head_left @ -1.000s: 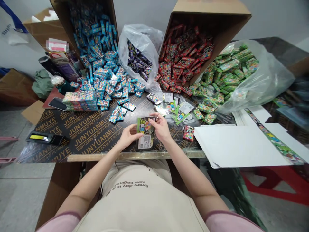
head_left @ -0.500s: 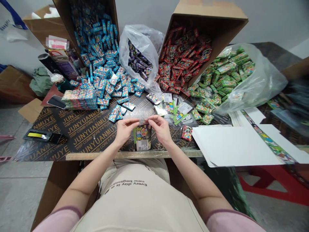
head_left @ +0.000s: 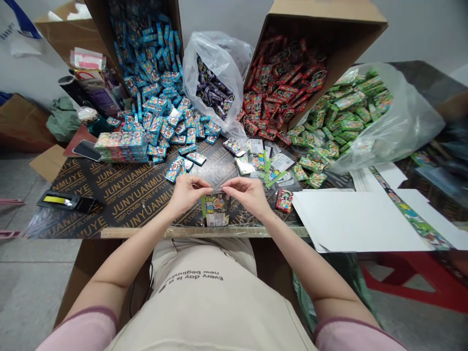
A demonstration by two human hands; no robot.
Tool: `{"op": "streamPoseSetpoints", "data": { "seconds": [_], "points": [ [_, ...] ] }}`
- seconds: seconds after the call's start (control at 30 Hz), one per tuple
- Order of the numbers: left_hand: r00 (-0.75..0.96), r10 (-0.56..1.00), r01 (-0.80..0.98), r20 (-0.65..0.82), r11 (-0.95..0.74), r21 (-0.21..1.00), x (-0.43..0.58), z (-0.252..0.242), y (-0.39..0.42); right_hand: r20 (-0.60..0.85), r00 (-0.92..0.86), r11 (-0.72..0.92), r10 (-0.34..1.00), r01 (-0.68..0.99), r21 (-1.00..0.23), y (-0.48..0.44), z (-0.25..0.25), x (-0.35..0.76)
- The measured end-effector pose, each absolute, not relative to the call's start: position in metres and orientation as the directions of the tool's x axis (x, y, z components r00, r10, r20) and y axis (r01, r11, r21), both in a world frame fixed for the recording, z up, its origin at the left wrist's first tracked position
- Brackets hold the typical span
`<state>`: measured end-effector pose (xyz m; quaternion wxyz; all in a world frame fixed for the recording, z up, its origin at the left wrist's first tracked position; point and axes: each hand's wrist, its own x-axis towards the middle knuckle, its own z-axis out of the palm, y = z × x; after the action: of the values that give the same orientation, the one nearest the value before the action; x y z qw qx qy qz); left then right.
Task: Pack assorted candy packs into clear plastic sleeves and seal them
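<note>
Close to the table's front edge, a small printed packet (head_left: 216, 210) with a green strip and a pale label hangs or lies between my hands. My left hand (head_left: 188, 194) pinches its top left corner between thumb and fingers. At the top right, my right hand (head_left: 248, 194) pinches the same upper edge. Clear film shows along that edge. To the right of my right hand lies a red printed box (head_left: 284, 200). Beyond it, flat printed cards in clear sleeves (head_left: 265, 163) are spread out.
Blue boxes (head_left: 161, 122) spill from a carton at back left, beside a stacked bundle (head_left: 122, 146). Behind are a clear bag of purple packs (head_left: 214, 90), a carton of red boxes (head_left: 278, 97) and a bag of green boxes (head_left: 347, 109). White sheets (head_left: 358, 219) lie right.
Both hands have drawn closer together along the packet's top edge, the right one turning a little more over it. The view has shifted slightly; the surrounding piles look the same.
</note>
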<state>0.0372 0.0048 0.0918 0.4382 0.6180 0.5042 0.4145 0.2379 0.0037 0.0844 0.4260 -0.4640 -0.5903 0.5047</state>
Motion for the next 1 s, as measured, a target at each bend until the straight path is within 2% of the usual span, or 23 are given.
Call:
{"op": "streamPoseSetpoints", "data": {
  "seconds": [0.13,0.2,0.27,0.33,0.4,0.5,0.57,0.63,0.7,0.77,0.8,0.9,0.97,1.0],
  "points": [
    [0.23,0.927,0.346,0.298,-0.364,0.865,0.036,0.092,-0.008,0.065,-0.24,0.107,0.969,0.166,-0.98,0.0,0.083,0.245],
    [0.283,0.874,0.379,0.396,-0.481,0.79,0.033,0.088,-0.015,0.129,-0.276,0.183,0.952,0.182,-0.966,-0.006,0.076,0.251],
    [0.316,0.838,0.396,0.444,-0.542,0.741,0.03,0.081,-0.019,0.227,-0.284,0.288,0.932,0.198,-0.937,-0.013,0.066,0.255],
    [0.33,0.838,0.388,0.435,-0.541,0.746,0.03,0.077,-0.021,0.315,-0.246,0.371,0.917,0.231,-0.899,-0.019,0.06,0.255],
    [0.306,0.863,0.377,0.402,-0.498,0.781,0.031,0.077,-0.02,0.359,-0.204,0.405,0.911,0.27,-0.874,-0.021,0.06,0.25],
    [0.158,0.895,0.365,0.417,-0.445,0.818,0.028,0.084,-0.014,0.384,-0.226,0.438,0.895,0.284,-0.853,-0.003,0.07,0.235],
    [-0.028,0.894,0.362,0.447,-0.407,0.839,0.02,0.083,-0.012,0.39,-0.272,0.456,0.88,0.253,-0.853,0.024,0.073,0.22],
    [-0.254,0.874,0.36,0.415,-0.312,0.879,0.003,0.07,-0.014,0.371,-0.33,0.463,0.868,0.264,-0.846,0.061,0.062,0.204],
    [-0.46,0.838,0.343,0.293,-0.137,0.929,-0.02,0.045,-0.022,0.326,-0.363,0.471,0.873,0.45,-0.759,0.1,0.041,0.188],
    [-0.583,0.803,0.325,0.127,0.087,0.942,-0.048,0.015,-0.035,0.166,-0.423,0.434,0.891,0.683,-0.587,0.132,0.016,0.174],
    [-0.612,0.787,0.338,0.072,0.179,0.924,-0.061,0.002,-0.042,0.128,-0.451,0.442,0.884,0.713,-0.545,0.144,0.005,0.169],
    [-0.629,0.775,0.398,0.057,0.259,0.88,-0.085,-0.021,-0.06,0.056,-0.554,0.506,0.83,0.707,-0.495,0.17,-0.015,0.155],
    [-0.541,0.828,0.582,0.149,0.241,0.777,-0.084,-0.021,-0.065,0.002,-0.637,0.58,0.771,0.701,-0.415,0.182,-0.015,0.148],
    [-0.429,0.884,0.69,0.188,0.186,0.7,-0.078,-0.019,-0.064,-0.036,-0.674,0.623,0.738,0.702,-0.345,0.187,-0.012,0.146]
  ]
}}
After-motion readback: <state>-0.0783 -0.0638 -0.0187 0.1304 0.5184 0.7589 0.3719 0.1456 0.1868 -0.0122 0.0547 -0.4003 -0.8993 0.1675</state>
